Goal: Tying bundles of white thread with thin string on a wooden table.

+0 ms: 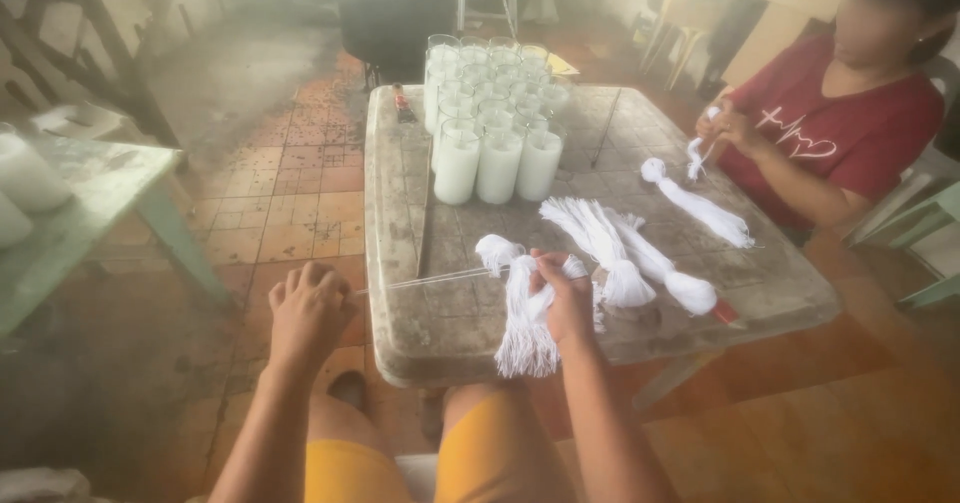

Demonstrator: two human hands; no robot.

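My right hand (pixel 566 293) rests on a bundle of white wick strings (pixel 522 315) that hangs over the near edge of a worn stone-grey table (pixel 400 293). My left hand (pixel 308 308) is left of the table, fingers curled on thin white strands (pixel 430 279) stretched taut from the bundle. More white string bundles (pixel 600 241) lie just right of my right hand.
A cluster of glass candle jars filled with white wax (pixel 492 123) stands at the table's far side. A person in a red shirt (pixel 838 128) sits at the right, handling another string bundle (pixel 700 208). A green table (pixel 80 213) with candles stands at left.
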